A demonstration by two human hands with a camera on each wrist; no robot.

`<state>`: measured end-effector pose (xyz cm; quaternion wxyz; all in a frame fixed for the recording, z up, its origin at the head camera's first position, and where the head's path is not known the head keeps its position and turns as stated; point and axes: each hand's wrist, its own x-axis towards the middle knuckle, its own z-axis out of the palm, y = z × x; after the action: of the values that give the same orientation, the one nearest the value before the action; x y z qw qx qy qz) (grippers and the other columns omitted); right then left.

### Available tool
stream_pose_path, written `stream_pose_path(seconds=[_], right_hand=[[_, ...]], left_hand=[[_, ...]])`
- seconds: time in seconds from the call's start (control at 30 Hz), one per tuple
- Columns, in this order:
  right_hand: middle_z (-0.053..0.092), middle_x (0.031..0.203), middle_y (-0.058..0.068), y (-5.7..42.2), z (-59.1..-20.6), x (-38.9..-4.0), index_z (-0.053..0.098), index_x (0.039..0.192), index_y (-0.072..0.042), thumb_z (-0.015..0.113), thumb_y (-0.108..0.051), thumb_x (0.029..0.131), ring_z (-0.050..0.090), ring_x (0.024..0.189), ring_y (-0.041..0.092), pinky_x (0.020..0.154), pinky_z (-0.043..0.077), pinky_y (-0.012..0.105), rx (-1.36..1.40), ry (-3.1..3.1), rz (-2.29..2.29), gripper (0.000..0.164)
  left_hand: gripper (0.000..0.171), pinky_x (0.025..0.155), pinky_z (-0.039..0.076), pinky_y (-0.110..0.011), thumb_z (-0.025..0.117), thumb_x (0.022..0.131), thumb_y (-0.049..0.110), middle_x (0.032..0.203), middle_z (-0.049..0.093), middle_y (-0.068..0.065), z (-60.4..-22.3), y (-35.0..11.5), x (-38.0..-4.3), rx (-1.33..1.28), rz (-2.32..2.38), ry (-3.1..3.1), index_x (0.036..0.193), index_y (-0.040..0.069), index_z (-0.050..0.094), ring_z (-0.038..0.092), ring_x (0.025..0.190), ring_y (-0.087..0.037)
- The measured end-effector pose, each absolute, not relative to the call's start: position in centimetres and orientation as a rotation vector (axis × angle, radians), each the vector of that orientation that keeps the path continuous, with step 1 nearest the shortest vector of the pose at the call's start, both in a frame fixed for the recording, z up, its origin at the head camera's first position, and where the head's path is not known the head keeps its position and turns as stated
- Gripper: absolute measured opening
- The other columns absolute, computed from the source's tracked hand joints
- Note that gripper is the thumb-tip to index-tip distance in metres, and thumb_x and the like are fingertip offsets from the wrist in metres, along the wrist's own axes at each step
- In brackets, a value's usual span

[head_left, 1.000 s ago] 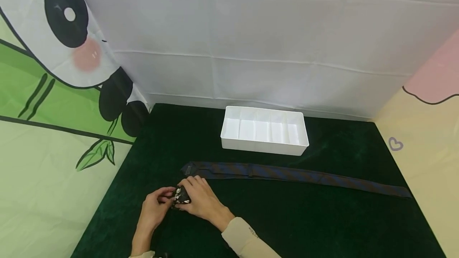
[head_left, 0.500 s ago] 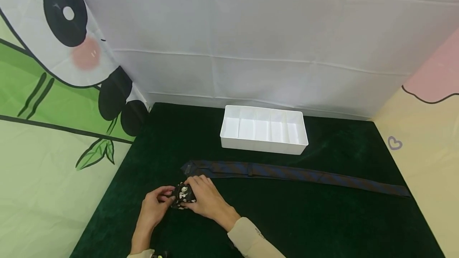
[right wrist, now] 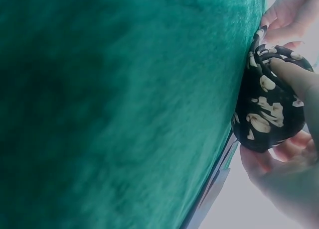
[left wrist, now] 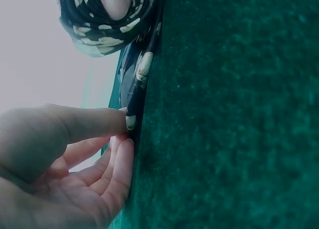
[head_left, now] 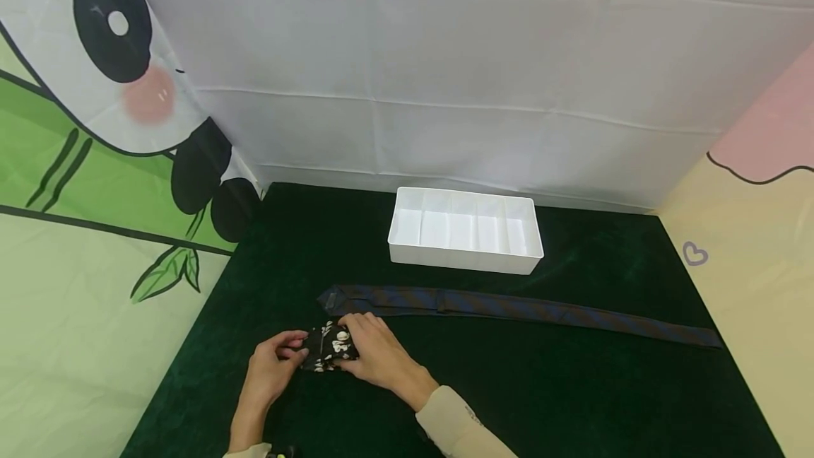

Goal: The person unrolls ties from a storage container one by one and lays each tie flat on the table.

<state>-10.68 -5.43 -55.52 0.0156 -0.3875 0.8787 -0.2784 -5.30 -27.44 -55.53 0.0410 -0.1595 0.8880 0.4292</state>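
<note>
A black necktie with white flowers (head_left: 340, 346), wound into a roll with a short flat end, lies on the dark green cloth between both hands. In the left wrist view, my left hand (left wrist: 75, 164) pinches the flat end (left wrist: 144, 69) between thumb and fingers. My right hand (head_left: 384, 362) grips the roll; in the right wrist view its thumb reaches into one side of the coil (right wrist: 269, 109) and its fingers curl round the other. Just behind the hands, a blue and brown striped necktie (head_left: 509, 306) lies stretched out flat.
At the back of the table stands a white divided box (head_left: 464, 260) with several compartments. Green velvety cloth (head_left: 540, 387) covers the table. A white sheet (head_left: 445, 55) hangs behind it, with printed panels to the left and right.
My right hand has moved a little to the right with the roll, so a longer flat stretch of floral tie shows between the hands. The left hand has hardly moved.
</note>
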Motion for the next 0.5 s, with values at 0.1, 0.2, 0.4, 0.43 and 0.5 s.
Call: stream_pose_path(seconds=[0.1,0.2,0.4,0.43,0.5], right_hand=[[0.063,0.132,0.003,-5.0,-55.6,-10.7,0.051,0.139,-0.011,0.083,-0.034,0.088,0.057,0.113,0.013,0.102,0.045,0.030,-1.198,2.730,-0.851,0.064],[0.062,0.132,0.003,-4.7,-55.6,-10.8,0.050,0.141,-0.011,0.083,-0.033,0.089,0.056,0.114,0.013,0.103,0.044,0.029,-1.185,2.717,-0.857,0.066],[0.062,0.132,0.004,-4.0,-55.6,-11.0,0.047,0.144,-0.010,0.083,-0.031,0.088,0.056,0.112,0.012,0.103,0.044,0.031,-1.176,2.691,-0.880,0.069],[0.062,0.132,0.004,-3.9,-55.6,-11.0,0.047,0.145,-0.011,0.083,-0.031,0.088,0.056,0.112,0.012,0.103,0.044,0.031,-1.179,2.689,-0.882,0.070],[0.062,0.132,0.003,-3.6,-55.6,-11.0,0.046,0.145,-0.011,0.083,-0.029,0.088,0.056,0.112,0.012,0.103,0.044,0.032,-1.185,2.684,-0.891,0.071]], left_hand=[[0.029,0.078,0.048,-0.037,0.070,0.095,0.004,0.114,0.068,-0.016,-55.5,-27.4,-5.3,-0.484,1.312,2.718,0.123,0.002,0.069,0.062,0.098,-0.027],[0.029,0.078,0.048,-0.037,0.070,0.095,0.005,0.114,0.068,-0.016,-55.5,-27.5,-5.3,-0.475,1.310,2.722,0.123,0.002,0.069,0.062,0.099,-0.028],[0.028,0.079,0.047,-0.038,0.069,0.095,0.005,0.115,0.068,-0.016,-55.5,-27.5,-5.3,-0.465,1.304,2.734,0.123,0.002,0.069,0.062,0.099,-0.028],[0.028,0.079,0.047,-0.038,0.069,0.095,0.005,0.115,0.068,-0.016,-55.5,-27.5,-5.3,-0.463,1.303,2.736,0.123,0.002,0.069,0.062,0.099,-0.028],[0.028,0.080,0.047,-0.038,0.069,0.095,0.005,0.115,0.068,-0.016,-55.6,-27.4,-5.3,-0.464,1.303,2.736,0.123,0.002,0.069,0.062,0.099,-0.028]])
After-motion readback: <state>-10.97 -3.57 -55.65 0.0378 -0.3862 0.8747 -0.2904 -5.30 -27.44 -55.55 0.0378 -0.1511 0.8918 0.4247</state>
